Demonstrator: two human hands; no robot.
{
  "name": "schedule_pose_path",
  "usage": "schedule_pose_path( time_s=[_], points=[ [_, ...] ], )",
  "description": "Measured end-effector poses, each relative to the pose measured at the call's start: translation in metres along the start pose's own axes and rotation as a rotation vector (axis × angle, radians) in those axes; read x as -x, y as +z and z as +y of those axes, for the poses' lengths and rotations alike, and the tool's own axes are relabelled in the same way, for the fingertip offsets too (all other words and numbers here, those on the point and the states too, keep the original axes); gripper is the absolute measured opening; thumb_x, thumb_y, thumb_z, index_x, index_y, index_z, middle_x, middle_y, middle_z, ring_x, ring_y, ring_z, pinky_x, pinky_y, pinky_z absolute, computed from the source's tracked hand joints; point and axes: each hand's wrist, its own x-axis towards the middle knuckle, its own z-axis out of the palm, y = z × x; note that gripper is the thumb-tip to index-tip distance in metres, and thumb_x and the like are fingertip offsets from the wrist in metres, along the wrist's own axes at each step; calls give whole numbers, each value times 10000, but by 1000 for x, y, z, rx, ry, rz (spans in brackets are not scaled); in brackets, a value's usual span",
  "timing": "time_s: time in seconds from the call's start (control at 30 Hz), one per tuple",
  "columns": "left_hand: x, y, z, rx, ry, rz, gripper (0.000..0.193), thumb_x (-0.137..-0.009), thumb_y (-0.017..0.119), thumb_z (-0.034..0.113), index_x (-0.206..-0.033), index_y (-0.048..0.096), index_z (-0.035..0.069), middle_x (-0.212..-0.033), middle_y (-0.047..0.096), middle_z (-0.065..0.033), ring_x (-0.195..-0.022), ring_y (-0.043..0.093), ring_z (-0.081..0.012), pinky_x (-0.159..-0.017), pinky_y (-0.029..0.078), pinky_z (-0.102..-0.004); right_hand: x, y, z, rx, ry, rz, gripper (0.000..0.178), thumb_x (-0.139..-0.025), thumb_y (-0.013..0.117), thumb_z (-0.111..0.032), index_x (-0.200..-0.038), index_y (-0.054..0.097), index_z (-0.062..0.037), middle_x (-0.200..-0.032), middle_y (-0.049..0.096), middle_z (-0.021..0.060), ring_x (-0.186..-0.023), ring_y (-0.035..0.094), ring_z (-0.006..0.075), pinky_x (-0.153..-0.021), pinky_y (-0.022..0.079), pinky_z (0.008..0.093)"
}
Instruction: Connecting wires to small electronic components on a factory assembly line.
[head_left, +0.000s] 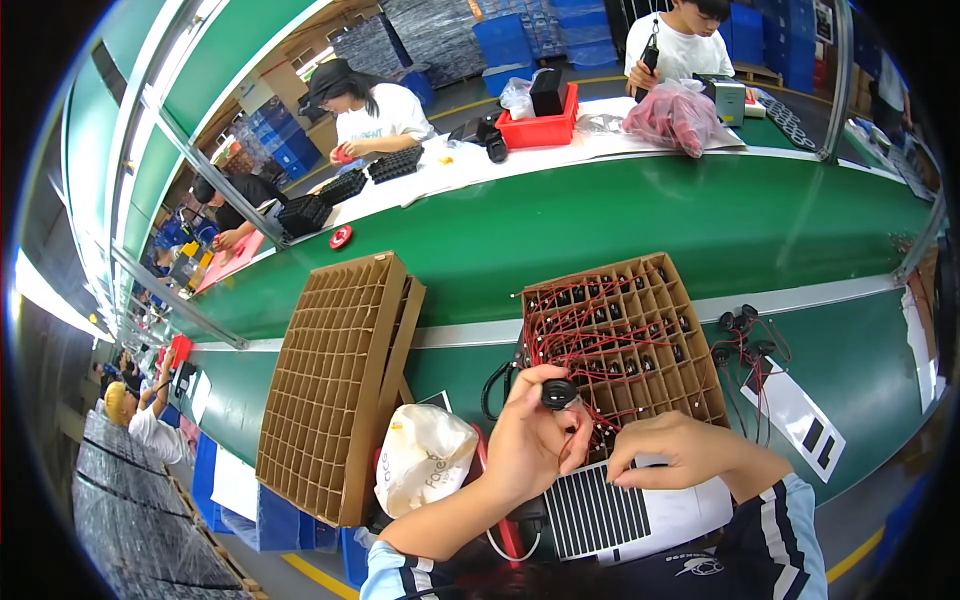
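My left hand [530,445] is raised with its fingers closed round a small round black part [559,393], which looks like a little speaker. Right of it, my right hand [685,452] has its fingers curled into a pinch; anything between the fingertips is too small to make out. Under my hands lies a white sheet with black strips [595,515]. Just beyond them stands a cardboard divider box [705,385] whose cells hold several similar black parts, with thin red wires [565,345] trailing over the dividers.
An empty-celled cardboard divider tray [325,390] sits at left, beside a white bag [425,455]. Loose wired black parts [740,320] and a white card [800,420] lie at right. Across the green conveyor [600,215], several people work near a red bin [540,128].
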Motion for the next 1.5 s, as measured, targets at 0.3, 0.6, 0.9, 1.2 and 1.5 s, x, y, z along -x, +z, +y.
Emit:
schedule_pose_path(
  time_s=[0.3, 0.6, 0.9, 1.2, 1.5],
  points=[
    [1, 2, -22, -210, -211, -116, 294, -886, 474, 87, -1147, 342, 62, -645, 411, -6, -445, 346, -54, -387, 270, -198, 1, 4, 0, 5, 1, 444, 74, -789, 588, -60, -845, 580, -13, -733, 605, 64, -663, 593, 153, -588, 455, 254],
    [0, 2, -19, -487, -199, -95, 295, -908, 439, 141, -1160, 312, 54, -670, 458, -27, -461, 408, -53, -388, 292, -177, 1, 5, 5, -38, 33, 448, 74, -807, 573, -52, -859, 557, -2, -754, 612, 78, -691, 609, 137, -604, 470, 245],
    [3, -4, -24, -432, -41, -58, 291, -894, 462, 126, -1144, 332, 51, -753, 510, -46, -518, 500, -71, -412, 353, -176, 1, 8, 7, -120, 76, 476, 79, -818, 566, -59, -862, 554, 7, -734, 599, 65, -669, 595, 116, -590, 466, 226],
    [4, 0, -20, -464, -39, -76, 338, -851, 517, 46, -1142, 346, 24, -796, 515, -51, -556, 520, -75, -471, 394, -172, 1, 7, 6, -117, 85, 479, 87, -822, 566, -69, -865, 556, 6, -743, 603, 64, -687, 598, 108, -603, 469, 226],
    [7, 1, -19, -610, 19, -35, 349, -844, 533, 39, -1142, 355, 2, -762, 515, -42, -577, 522, -66, -508, 402, -178, 0, 8, 7, -73, 80, 494, 75, -820, 562, -60, -856, 553, 5, -743, 599, 58, -676, 587, 98, -599, 461, 222]
  ],
)
